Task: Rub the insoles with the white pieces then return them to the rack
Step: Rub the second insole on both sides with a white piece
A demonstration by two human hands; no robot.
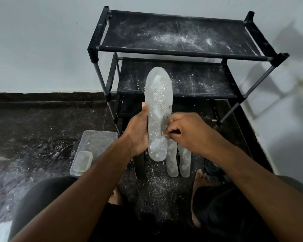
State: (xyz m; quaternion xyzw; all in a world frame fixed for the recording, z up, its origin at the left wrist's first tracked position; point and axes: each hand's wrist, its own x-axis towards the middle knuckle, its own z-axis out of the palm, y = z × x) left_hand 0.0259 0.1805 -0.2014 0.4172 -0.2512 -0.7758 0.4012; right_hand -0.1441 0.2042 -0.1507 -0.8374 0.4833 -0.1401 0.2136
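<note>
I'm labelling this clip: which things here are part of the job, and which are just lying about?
Job: held insole, white piece, two insoles on floor, rack, left hand, right hand.

Lying about: clear tub, small lid.

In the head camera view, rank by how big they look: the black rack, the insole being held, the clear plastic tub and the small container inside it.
1. Black rack, largest.
2. Clear plastic tub and held insole: similar; the insole is nearer the camera, so unranked.
3. Small container, smallest.

Pale grey insole (158,109) flecked white; black rack (180,53) dusted white; dark speckled floor (42,133).
</note>
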